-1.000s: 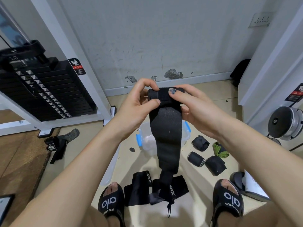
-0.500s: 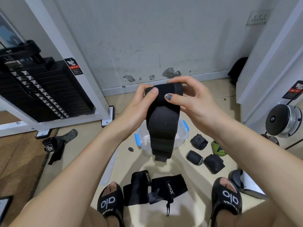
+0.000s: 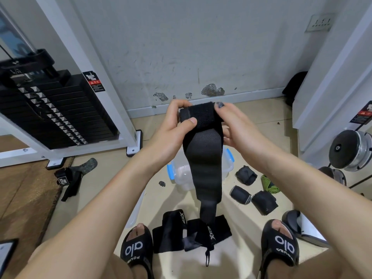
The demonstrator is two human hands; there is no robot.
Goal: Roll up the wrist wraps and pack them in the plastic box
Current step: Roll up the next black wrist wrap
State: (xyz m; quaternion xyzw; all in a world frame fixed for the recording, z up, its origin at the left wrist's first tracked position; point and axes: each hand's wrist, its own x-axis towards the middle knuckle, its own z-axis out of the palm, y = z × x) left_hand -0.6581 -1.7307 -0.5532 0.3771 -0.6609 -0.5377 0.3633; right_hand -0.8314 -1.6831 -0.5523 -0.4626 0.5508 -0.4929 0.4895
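- Now the long black stretchy wrist wrap [image 3: 205,164] hangs lower again, above the clear plastic box with blue clips [image 3: 182,174].
- Left hand [image 3: 171,127] and right hand [image 3: 239,129] pinch its rolled top.
- Loose fingers could let the roll spring open.

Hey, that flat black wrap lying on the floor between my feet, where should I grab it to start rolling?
Probably the wrap's free right end, taken from above across its width. It lies flat there, while its middle is crossed by the hanging strap.
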